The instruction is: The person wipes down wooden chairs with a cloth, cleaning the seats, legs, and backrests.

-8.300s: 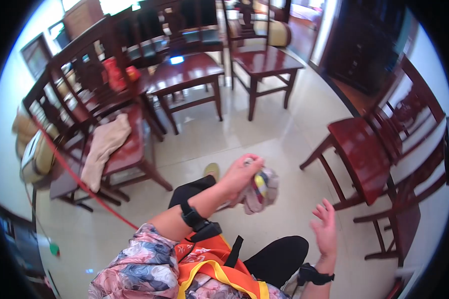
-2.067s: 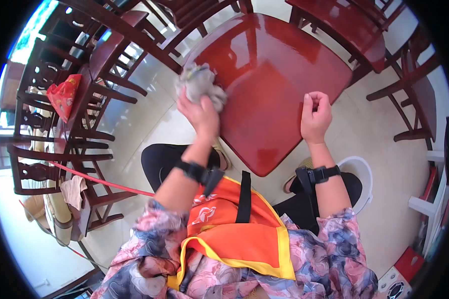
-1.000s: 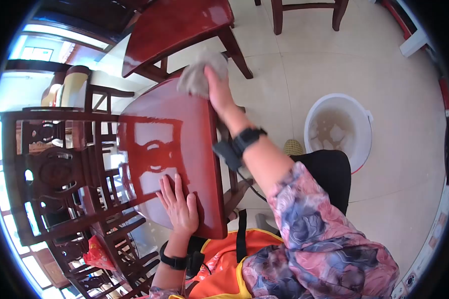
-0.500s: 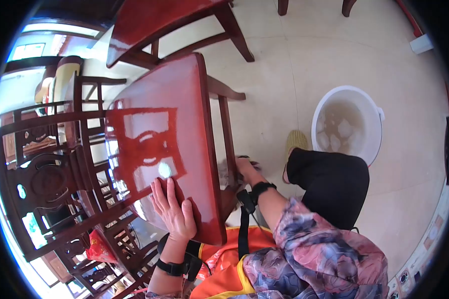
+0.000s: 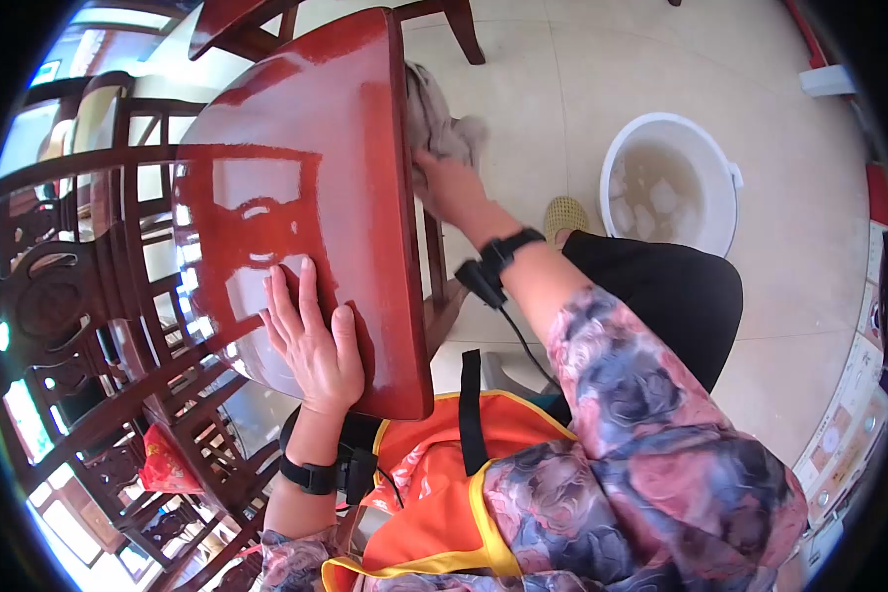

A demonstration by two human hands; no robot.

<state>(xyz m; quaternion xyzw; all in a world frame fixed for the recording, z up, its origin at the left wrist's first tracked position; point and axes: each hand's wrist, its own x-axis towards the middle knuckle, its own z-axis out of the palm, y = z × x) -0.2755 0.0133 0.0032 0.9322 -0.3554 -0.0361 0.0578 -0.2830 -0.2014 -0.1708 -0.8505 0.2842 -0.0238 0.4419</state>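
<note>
A glossy red-brown wooden chair (image 5: 370,227) fills the middle of the view, its seat reflecting the chair back. My left hand (image 5: 313,345) rests on the seat with its fingers stretched out. A crumpled grey cloth (image 5: 432,113) is in my right hand (image 5: 452,189), pressed against the side of the chair just below the seat's edge. The seat hides part of the cloth and some of my right fingertips. Both wrists wear black straps with small devices.
To the right stands a white bucket (image 5: 717,197) of cloudy water with pale lumps in it. My slippered foot (image 5: 566,213) is beside it. Another red wooden chair (image 5: 232,25) stands at the top, and dark carved chairs (image 5: 54,291) crowd the left.
My right hand has moved the cloth up from low by the chair's leg to the seat's far side edge. My left hand stays on the seat. The camera view has shifted.
</note>
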